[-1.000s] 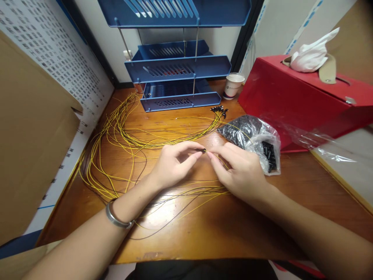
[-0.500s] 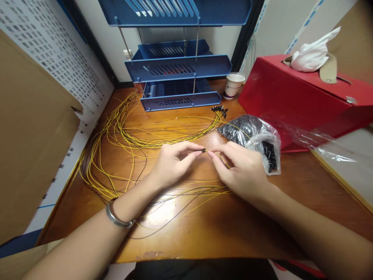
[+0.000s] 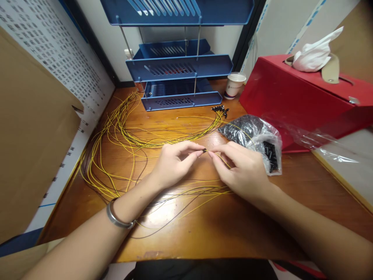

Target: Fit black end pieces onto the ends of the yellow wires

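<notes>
My left hand (image 3: 175, 161) pinches a small black connector (image 3: 204, 150) between thumb and fingertip. Facing it a short way to the right, my right hand (image 3: 240, 165) is closed on a thin yellow wire (image 3: 223, 158), whose end meets the connector. Whether the wire is seated inside cannot be made out. Behind the hands a loose bundle of yellow and dark wires (image 3: 125, 134) curves across the table, with several black connectors (image 3: 220, 111) gathered at its right end. More wires (image 3: 186, 191) run beneath my forearms and right hand.
A clear plastic bag of black parts (image 3: 247, 128) lies right of my right hand. Behind it stand a red tissue box (image 3: 274, 97) and a paper cup (image 3: 234, 87). Blue tiered trays (image 3: 180, 70) rise at the back of the wooden table (image 3: 221, 233); cardboard (image 3: 32, 136) stands left.
The hands keep the same pinch at almost the same spot. The whole view has shifted very slightly; nothing has been let go or picked up.
</notes>
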The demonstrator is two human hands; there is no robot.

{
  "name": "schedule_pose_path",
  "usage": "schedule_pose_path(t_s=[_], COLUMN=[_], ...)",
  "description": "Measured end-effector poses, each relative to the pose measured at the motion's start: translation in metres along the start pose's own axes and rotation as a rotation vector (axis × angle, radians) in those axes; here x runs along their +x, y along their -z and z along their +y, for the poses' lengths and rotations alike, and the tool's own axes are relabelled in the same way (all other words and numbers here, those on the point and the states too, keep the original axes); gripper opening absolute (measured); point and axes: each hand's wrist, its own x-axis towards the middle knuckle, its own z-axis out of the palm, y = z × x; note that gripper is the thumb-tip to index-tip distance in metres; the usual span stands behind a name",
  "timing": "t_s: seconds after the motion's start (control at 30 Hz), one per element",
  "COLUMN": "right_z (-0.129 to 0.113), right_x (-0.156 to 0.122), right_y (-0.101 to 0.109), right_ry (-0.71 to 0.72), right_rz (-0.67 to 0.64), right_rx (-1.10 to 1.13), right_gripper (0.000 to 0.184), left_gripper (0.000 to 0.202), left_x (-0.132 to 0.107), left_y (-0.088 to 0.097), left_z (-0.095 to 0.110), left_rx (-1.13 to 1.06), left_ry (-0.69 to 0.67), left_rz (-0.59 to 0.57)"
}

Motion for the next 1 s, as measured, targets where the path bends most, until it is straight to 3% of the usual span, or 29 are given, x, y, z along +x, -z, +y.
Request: schedule_pose_path(t_s=[0.23, 0.47, 1.0], right_z=[-0.0008, -0.0011, -0.0022], right_x=[-0.0015, 0.0004, -0.0011], right_y=[-0.0006, 0.0007, -0.0014], right_ry=[0.012, -0.002, -0.017], right_rz=[-0.017, 0.001, -0.032], right_rx=[0.008, 0.005, -0.012], right_gripper=[0.008, 0.009, 0.009], left_gripper=[0.014, 0.014, 0.015], left_x=[0.0000, 0.0003, -0.0012], left_y=[0.0002, 0.0002, 0.0007], left_z=[0.0017, -0.0020, 0.0016], left_rx=[-0.021, 0.029, 0.010], left_ry=[-0.021, 0.024, 0.019], left_rz=[-0.038, 0.024, -0.048])
